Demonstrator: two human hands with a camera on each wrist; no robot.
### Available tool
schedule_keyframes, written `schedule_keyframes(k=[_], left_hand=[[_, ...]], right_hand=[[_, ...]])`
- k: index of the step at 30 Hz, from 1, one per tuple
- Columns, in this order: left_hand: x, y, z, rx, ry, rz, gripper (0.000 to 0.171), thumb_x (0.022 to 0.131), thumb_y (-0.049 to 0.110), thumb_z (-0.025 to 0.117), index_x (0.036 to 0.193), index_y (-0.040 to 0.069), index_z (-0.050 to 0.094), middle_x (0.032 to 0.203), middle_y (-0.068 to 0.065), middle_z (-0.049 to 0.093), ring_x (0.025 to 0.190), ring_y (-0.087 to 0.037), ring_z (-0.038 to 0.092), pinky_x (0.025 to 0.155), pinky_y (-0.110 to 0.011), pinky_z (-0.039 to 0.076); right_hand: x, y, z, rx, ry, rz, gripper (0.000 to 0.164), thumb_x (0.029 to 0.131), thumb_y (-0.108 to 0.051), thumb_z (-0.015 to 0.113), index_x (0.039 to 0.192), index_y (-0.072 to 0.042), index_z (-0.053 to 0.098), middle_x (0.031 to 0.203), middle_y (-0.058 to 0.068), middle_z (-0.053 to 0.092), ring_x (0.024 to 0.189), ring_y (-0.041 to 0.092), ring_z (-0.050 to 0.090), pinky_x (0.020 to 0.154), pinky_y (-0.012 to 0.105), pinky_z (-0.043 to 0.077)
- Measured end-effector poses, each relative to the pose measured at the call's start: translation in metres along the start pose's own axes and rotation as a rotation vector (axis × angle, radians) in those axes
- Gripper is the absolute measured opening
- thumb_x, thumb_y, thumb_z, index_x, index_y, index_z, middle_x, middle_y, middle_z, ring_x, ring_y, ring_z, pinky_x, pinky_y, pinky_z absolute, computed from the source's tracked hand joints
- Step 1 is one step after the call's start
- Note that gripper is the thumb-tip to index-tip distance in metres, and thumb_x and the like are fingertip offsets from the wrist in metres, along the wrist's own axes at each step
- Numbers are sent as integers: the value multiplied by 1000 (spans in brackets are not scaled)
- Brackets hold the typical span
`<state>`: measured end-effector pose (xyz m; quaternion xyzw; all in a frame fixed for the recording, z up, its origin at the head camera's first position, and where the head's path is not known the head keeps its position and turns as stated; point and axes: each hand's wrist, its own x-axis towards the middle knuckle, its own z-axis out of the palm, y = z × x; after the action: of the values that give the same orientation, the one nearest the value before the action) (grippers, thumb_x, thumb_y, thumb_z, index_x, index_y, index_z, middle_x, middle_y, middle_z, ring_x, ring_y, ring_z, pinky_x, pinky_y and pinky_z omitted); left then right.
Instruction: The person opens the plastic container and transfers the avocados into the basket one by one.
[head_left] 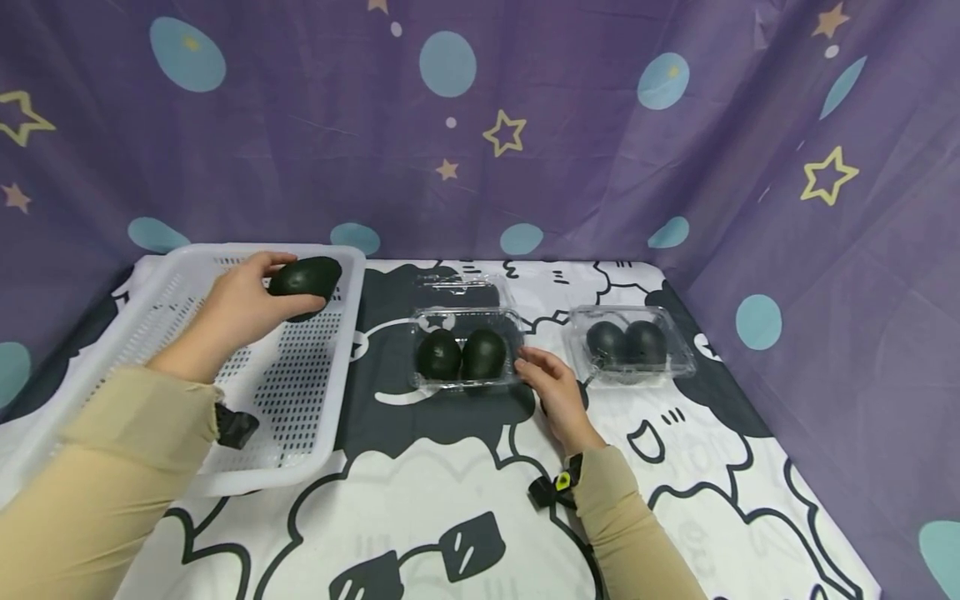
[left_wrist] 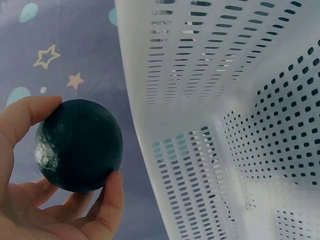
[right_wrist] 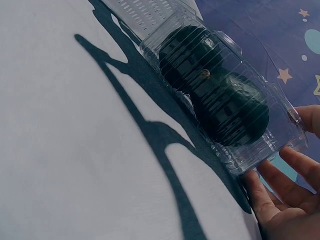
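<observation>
A dark green avocado (head_left: 306,283) is gripped between the thumb and fingers of my left hand (head_left: 247,298), above the right side of a white perforated basket (head_left: 347,358). In the left wrist view the same avocado (left_wrist: 82,145) hangs beside the basket's wall (left_wrist: 137,100). My right hand (head_left: 553,390) touches the right end of a clear plastic clamshell box (head_left: 504,385), its lid (head_left: 457,292) raised at the back. Two avocados (head_left: 483,354) lie side by side in that box. Seen from the right wrist, the fingers (right_wrist: 295,167) rest against the box's end.
Further right stands another clear clamshell box (head_left: 678,358) holding two avocados (head_left: 645,343). A cartoon-printed cloth (head_left: 420,517) covers the table, and a purple curtain (head_left: 315,125) hangs behind and along the right side. Black cameras are strapped to both wrists.
</observation>
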<state>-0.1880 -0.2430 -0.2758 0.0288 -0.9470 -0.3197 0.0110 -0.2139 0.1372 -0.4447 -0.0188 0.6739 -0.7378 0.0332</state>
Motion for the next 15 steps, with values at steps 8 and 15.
schedule_keyframes(k=[8, 15], left_hand=[[2, -9, 9, -17, -8, 9, 87, 89, 44, 69, 152, -2, 30, 149, -37, 33, 129, -52, 40, 97, -63, 44], [4, -21, 19, -18, -31, -22, 88, 89, 42, 70, 152, -4, 28, 148, -38, 33, 127, -53, 42, 95, -62, 46]], right_hand=[[0, 0, 0, 6, -1, -1, 44, 94, -12, 63, 135, 2, 56, 141, 21, 55, 99, 2, 64, 92, 24, 52], [0, 1, 0, 5, 3, 2, 43, 95, -12, 63, 135, 2, 56, 141, 21, 55, 99, 2, 64, 93, 26, 51]])
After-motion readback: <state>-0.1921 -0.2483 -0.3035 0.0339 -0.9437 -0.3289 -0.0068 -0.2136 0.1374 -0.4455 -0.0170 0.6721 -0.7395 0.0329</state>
